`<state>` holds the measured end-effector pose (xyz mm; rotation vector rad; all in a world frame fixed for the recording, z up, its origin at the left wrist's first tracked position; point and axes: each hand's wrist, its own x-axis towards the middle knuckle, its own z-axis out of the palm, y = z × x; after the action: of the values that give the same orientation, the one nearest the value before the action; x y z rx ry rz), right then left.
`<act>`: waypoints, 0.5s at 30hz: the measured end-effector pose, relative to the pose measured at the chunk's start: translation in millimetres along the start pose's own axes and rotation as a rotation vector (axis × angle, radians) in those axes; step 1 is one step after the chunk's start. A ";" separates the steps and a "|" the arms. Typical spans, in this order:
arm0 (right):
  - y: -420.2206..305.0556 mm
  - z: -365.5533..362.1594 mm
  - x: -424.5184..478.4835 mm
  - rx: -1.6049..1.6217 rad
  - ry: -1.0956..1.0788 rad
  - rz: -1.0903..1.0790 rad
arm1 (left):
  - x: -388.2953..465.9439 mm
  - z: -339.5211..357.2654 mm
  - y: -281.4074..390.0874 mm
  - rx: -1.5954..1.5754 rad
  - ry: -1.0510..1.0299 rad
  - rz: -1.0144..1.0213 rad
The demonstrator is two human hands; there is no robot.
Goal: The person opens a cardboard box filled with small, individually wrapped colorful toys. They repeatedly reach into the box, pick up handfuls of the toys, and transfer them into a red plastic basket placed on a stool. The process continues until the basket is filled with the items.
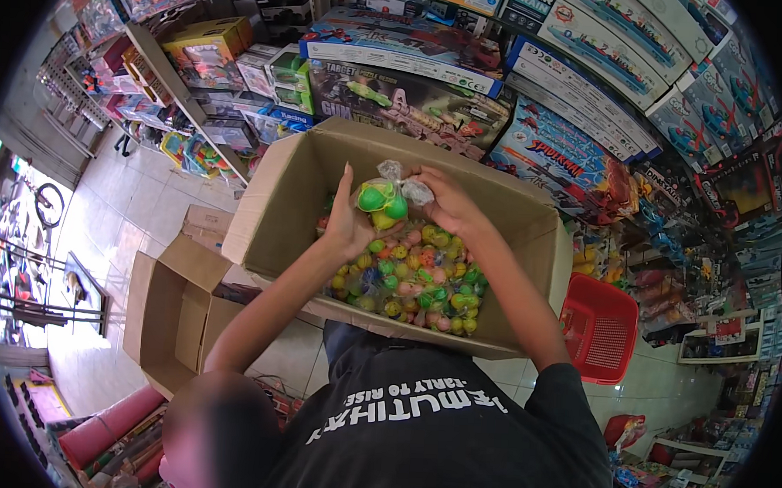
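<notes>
A knotted clear plastic bag of green and yellow balls [384,203] is held up over a large open cardboard box [281,200]. My left hand [351,219] cups the bag from the left and below, its fingers partly hidden behind the balls. At the bag's tied top, my right hand [442,200] pinches the crumpled plastic. Below both hands, many small bagged balls [416,278] in yellow, green, pink and orange cover the bottom of the box.
A smaller open cardboard box [195,314] stands on the tiled floor at the left. To the right is a red plastic basket [600,328]. Shelves with boxed toys [410,107] rise just beyond the large box. Rolled pink material [111,428] lies at the lower left.
</notes>
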<state>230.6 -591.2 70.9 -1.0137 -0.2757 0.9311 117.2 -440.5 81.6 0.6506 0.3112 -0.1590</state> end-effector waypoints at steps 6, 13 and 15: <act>10.0 26.7 -32.6 0.013 0.000 -0.049 | -18.3 -2.4 -7.9 0.085 -0.017 0.191; 23.9 74.6 -83.9 -0.139 -0.062 -0.075 | -35.8 -18.6 -32.2 0.094 0.025 0.282; 27.7 86.0 -99.3 -0.104 0.018 -0.148 | -45.9 -17.1 -35.6 0.033 -0.043 0.312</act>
<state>105.0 -610.5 114.4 -1.0816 -0.3822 0.7798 61.4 -455.8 63.8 0.7193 0.1631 0.1202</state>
